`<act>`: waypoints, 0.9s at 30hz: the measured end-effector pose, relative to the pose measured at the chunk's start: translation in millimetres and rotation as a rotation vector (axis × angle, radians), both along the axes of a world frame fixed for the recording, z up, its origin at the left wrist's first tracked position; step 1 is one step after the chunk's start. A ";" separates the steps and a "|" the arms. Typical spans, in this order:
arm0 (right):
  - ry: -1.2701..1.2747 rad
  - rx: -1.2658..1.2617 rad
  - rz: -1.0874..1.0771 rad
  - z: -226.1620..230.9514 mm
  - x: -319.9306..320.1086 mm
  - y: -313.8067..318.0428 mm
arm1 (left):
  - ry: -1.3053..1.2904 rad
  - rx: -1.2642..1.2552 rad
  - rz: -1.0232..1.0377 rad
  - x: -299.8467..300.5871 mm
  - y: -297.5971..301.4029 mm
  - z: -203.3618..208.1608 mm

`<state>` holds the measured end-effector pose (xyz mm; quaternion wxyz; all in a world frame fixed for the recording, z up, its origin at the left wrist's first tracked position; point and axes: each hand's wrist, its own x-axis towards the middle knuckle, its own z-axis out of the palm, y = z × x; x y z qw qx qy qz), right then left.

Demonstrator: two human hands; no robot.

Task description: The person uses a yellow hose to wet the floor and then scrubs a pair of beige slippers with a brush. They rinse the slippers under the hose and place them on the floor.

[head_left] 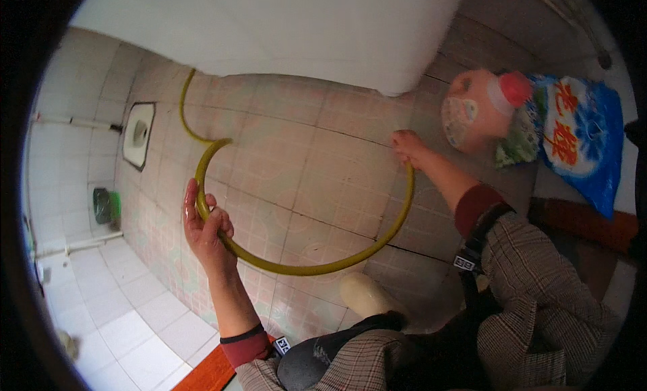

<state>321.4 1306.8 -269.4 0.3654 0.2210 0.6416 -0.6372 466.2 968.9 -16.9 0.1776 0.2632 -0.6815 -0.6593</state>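
The yellow hose [317, 268] was suspended between both hands over the tiled floor [337, 168], its middle forming a wide curve on the near side. The left hand [210, 236] was loosely curled about the hose, with one finger extended alongside it. The right hand [410, 148] was closed, its fingers pressed together around the hose at the right of the curve; whether a hose end lay inside that grip could not be told. At the far left, the hose ran from the lower edge of a white cabinet [269, 34] and met the held length at a tight bend or a joint — which of the two was unclear. Judged from this layout, handling was partway complete: the near span was picked up and controlled at two points, while the far run lay unheld and no fitting was visible at the right hand. A pink bottle [475, 111] and a blue bag [586, 148] stood apart — far right, untouched.
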 end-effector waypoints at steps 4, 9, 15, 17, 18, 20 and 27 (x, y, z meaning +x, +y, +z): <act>0.114 0.064 0.209 -3.6 -1.2 1.1 | -0.023 -0.033 -0.065 3.7 3.4 -11.8; 0.110 0.156 0.134 -14.2 2.1 -6.7 | -0.030 0.059 -0.131 6.5 1.1 -20.4; 0.143 0.213 -0.028 -30.5 4.2 -1.4 | -0.087 0.069 -0.094 1.9 9.6 -27.5; 0.257 0.401 0.158 -34.6 -1.6 16.5 | -0.094 0.077 -0.096 -2.4 13.6 -29.4; 0.357 0.570 0.352 -37.1 -7.5 29.1 | -0.091 0.099 -0.096 -4.7 15.7 -31.0; 0.346 0.578 0.336 -43.8 -17.4 54.2 | -0.105 0.143 -0.062 -8.7 20.2 -34.1; 0.760 0.890 0.567 -81.3 -46.3 99.7 | -0.127 0.158 -0.124 -16.4 37.8 -37.9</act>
